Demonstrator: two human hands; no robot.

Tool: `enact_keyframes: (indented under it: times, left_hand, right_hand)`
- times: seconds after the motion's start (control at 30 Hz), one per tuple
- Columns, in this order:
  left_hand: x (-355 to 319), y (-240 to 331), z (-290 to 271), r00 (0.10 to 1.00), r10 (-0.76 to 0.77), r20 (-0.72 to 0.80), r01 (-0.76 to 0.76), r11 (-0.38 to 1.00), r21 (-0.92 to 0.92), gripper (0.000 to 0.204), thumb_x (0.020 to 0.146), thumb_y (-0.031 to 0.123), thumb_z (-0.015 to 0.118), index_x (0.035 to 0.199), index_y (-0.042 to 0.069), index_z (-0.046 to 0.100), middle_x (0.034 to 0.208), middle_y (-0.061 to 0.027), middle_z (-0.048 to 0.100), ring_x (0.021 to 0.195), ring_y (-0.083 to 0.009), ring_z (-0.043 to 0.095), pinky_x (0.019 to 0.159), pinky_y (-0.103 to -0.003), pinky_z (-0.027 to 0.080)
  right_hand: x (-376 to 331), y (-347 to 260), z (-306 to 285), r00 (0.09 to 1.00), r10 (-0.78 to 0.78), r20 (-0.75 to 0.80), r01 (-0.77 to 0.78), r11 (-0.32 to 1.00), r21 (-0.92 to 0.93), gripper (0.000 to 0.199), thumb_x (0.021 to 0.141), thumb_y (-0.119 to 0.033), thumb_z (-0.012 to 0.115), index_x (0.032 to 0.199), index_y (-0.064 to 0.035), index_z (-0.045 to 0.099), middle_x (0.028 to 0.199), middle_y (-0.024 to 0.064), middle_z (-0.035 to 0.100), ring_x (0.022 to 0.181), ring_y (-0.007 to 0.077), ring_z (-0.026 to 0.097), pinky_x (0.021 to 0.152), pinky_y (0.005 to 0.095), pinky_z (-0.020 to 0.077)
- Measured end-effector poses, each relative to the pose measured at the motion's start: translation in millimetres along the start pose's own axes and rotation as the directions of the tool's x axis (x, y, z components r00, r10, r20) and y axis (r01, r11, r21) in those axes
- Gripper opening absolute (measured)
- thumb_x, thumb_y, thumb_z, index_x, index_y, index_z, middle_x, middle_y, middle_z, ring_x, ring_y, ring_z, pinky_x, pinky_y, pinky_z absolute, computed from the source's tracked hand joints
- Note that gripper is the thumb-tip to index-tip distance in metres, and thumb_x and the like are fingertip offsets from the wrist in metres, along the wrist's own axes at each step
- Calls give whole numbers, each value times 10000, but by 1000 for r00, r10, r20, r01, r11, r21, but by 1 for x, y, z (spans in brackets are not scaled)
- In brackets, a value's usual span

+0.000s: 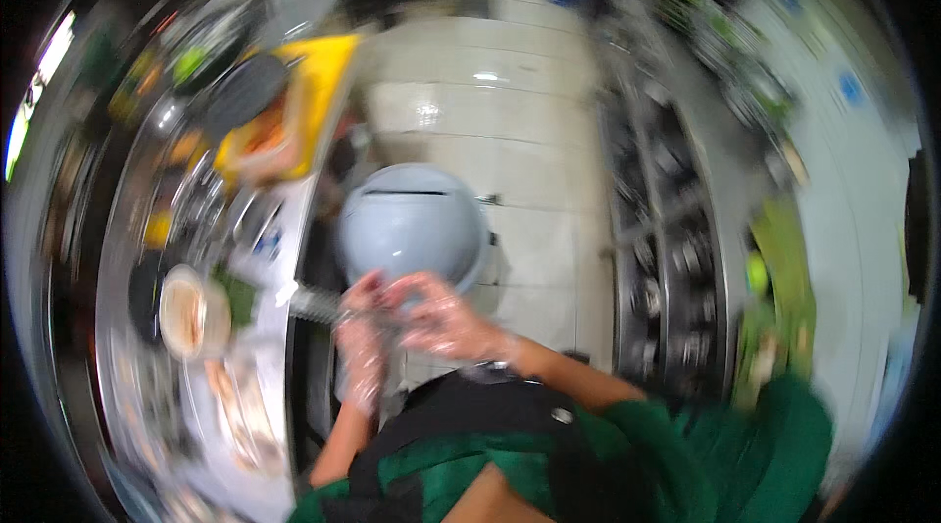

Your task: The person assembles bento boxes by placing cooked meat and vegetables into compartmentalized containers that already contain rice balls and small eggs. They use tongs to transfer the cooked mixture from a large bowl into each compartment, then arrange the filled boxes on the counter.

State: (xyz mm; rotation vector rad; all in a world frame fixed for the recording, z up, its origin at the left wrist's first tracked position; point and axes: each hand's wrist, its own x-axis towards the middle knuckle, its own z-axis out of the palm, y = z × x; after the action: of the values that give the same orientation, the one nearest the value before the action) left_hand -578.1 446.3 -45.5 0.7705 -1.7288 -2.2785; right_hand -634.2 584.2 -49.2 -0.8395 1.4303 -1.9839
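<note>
Both of my hands wear clear, crinkled plastic gloves and meet in front of my apron, over the near side of a pale grey bin [412, 229] with a domed lid and a dark slot. My left hand [361, 327] has its fingers closed. A translucent, shiny strip [316, 303] reaches from it toward the counter edge; its kind is too blurred to tell. My right hand [441, 319] comes in from the right with curled fingers, its fingertips near the left hand's. Something greyish shows between the hands, too smeared to name.
Along the left runs a metal counter with a yellow board [333, 72], a tub of orange food [270, 136], a dark round lid [248, 90] and a round container [193, 315]. To the right stands a long steel unit [671, 229] with dark recesses. Pale tiles [534, 170] cover the floor.
</note>
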Motion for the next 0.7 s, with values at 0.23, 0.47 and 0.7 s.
enact_keyframes:
  times: [0.23, 0.47, 0.7]
  left_hand:
    - [80, -20, 75, 977, 76, 200, -30, 974, -224, 655, 935, 553, 371, 1322, 24, 396, 959, -147, 621, 858, -264, 640, 819, -427, 518]
    - [215, 54, -160, 788, -26, -615, -129, 970, -206, 433, 888, 437, 524, 1107, 69, 461, 812, -118, 525, 512, -199, 519, 427, -397, 487]
    - [260, 122, -184, 388, 385, -837, 348, 780, 520, 489, 806, 294, 593, 1151, -43, 507, 1029, -215, 598, 828, -330, 621, 737, -424, 510]
  right_hand:
    - [1, -42, -133, 937, 349, 24, -329, 902, -279, 513, 855, -132, 630, 1307, -33, 411, 1232, 98, 463, 775, 118, 561, 692, 258, 478]
    - [75, 1, -297, 931, 356, -84, -334, 733, -592, 369, 838, -169, 641, 1168, -29, 553, 988, 105, 597, 799, 194, 592, 724, 309, 480]
    - [-18, 79, -524, 859, 416, -299, -338, 21, -941, 385, 863, -346, 546, 1073, -30, 610, 934, 191, 640, 904, 385, 591, 782, 434, 468]
